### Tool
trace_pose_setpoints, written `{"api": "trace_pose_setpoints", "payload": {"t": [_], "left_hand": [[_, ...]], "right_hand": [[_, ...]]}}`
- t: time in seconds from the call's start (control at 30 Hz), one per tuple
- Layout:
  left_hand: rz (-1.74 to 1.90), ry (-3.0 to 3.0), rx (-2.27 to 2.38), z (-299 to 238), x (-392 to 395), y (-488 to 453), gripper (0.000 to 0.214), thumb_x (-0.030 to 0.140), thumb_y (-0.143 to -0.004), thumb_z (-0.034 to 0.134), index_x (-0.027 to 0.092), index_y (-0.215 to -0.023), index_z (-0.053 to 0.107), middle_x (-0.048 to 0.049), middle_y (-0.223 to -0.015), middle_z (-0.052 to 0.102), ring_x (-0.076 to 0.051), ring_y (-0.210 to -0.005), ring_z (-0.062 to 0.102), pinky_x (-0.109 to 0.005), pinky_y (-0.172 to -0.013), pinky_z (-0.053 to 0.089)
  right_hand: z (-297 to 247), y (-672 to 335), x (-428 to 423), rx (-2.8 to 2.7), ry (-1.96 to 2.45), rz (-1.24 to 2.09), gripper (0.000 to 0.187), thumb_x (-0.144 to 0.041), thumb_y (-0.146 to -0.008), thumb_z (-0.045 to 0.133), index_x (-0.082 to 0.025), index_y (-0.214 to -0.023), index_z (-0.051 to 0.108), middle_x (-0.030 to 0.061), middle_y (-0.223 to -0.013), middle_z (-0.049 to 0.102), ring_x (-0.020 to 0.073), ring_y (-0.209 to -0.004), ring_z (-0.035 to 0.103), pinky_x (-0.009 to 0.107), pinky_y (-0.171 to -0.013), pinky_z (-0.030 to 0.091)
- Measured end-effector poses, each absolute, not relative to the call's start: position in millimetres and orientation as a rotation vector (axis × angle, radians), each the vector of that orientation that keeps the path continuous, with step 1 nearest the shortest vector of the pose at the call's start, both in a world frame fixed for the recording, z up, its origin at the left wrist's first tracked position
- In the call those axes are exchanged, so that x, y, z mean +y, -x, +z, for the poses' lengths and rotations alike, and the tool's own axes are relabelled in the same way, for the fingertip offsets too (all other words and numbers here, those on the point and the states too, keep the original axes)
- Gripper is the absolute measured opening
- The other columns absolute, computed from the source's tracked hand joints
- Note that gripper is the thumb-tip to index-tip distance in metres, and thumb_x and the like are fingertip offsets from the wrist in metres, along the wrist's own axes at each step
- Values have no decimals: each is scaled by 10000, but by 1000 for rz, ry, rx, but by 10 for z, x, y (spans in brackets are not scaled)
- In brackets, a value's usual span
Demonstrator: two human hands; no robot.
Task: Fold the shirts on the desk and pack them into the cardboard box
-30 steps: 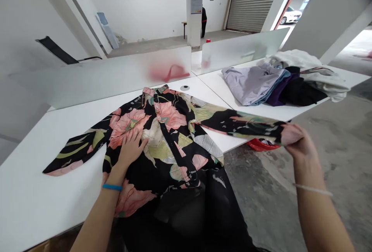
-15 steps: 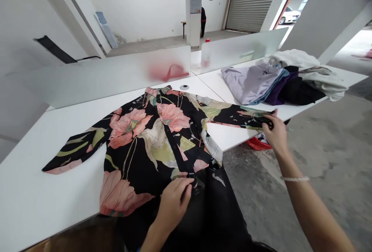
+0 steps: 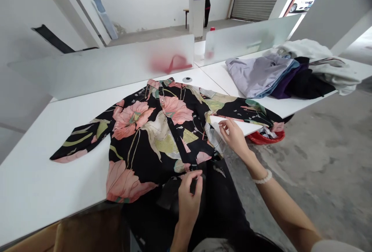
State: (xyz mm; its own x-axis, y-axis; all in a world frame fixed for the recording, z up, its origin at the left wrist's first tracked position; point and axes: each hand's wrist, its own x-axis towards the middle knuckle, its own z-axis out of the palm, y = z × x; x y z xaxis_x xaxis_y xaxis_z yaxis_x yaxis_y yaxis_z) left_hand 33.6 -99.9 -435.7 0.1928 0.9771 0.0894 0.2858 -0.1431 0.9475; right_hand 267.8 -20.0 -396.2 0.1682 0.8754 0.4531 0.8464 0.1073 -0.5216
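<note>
A black shirt with large pink flowers (image 3: 151,136) lies spread front-up on the white table (image 3: 43,182), both sleeves stretched out sideways. Its lower hem hangs over the table's near edge. My left hand (image 3: 189,194) is below that edge, fingers curled and pinching the dark hem. My right hand (image 3: 235,136) rests at the shirt's right side seam, just under the right sleeve, fingers slightly bent and touching the cloth there.
A pile of folded and loose clothes (image 3: 285,76) in lilac, purple, black and white lies on the adjoining table at the right. Frosted dividers (image 3: 116,64) stand along the back. A red basket (image 3: 266,136) sits on the floor under the table edge.
My right hand let go of the right sleeve cuff, which now lies on the table, and came in to the side seam. My left hand went from the shirt's chest to the hem.
</note>
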Motion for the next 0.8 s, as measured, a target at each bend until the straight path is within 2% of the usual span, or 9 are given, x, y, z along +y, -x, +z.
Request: {"api": "trace_pose_setpoints", "payload": {"t": [0.13,0.2,0.3,0.37,0.43,0.57,0.63,0.7,0.8], "left_hand": [[1222,-2311,1274,-4347,-846,-68,209,181,-867,547,213,-1056,629,-61,-1075,697,-212,-1059,612,-426,-1006,411],[1149,-2533,1333,-4408,-753,94,240,189,-860,569,205,-1095,612,-82,-1141,674,-240,-1110,589,-473,-1045,368],[940,-2745,1383,-4486,-672,257,329,253,-863,576,181,-1183,575,-125,-1274,603,-295,-1241,500,-531,-1082,306],[859,-2833,1382,-4509,-650,295,396,244,-879,548,169,-1268,526,-131,-1321,572,-292,-1275,471,-511,-1086,304],[858,-2861,1404,-4504,-632,297,417,206,-889,528,163,-1303,505,-126,-1316,579,-275,-1261,488,-464,-1066,336],[1000,-2794,1415,-4426,-582,291,311,156,-892,521,192,-1191,601,-95,-1204,654,-241,-1167,563,-397,-980,414],[1045,-2766,1405,-4389,-571,293,281,172,-892,531,196,-1157,620,-91,-1172,669,-234,-1130,583,-387,-955,432],[1014,-2782,1377,-4388,-579,291,300,220,-885,559,186,-1179,606,-100,-1194,658,-240,-1144,574,-400,-983,416],[920,-2854,1357,-4453,-600,275,392,289,-876,579,171,-1250,561,-118,-1273,613,-264,-1213,529,-437,-1048,353]], "right_hand": [[-3976,-2511,-529,-1778,1738,399,252,-357,-923,449,-212,-767,584,28,-681,633,169,-601,578,261,-582,389],[-4088,-2422,-685,-1801,1856,490,291,-405,-914,468,-222,-715,577,15,-608,626,177,-547,583,260,-533,345],[-4304,-2312,-842,-1639,1936,512,237,-448,-879,520,-228,-816,583,16,-637,652,201,-568,614,263,-526,347],[-4414,-2233,-891,-1496,1869,576,247,-472,-860,540,-226,-846,557,12,-662,654,193,-565,604,263,-526,368],[-4467,-2141,-904,-1409,1776,627,280,-486,-859,535,-225,-759,516,-3,-618,608,169,-535,555,259,-520,371],[-4434,-1984,-880,-1371,1681,590,372,-455,-891,496,-218,-613,423,-33,-539,449,129,-518,432,249,-513,328],[-4379,-1953,-860,-1333,1647,555,362,-435,-898,489,-214,-619,425,-33,-555,432,126,-528,415,250,-516,324],[-4316,-1944,-840,-1286,1586,537,319,-412,-903,487,-212,-656,457,-18,-609,477,138,-571,454,255,-549,362],[-4225,-1912,-815,-1237,1432,554,222,-375,-913,483,-210,-770,522,41,-840,603,181,-779,567,288,-712,453]]}}
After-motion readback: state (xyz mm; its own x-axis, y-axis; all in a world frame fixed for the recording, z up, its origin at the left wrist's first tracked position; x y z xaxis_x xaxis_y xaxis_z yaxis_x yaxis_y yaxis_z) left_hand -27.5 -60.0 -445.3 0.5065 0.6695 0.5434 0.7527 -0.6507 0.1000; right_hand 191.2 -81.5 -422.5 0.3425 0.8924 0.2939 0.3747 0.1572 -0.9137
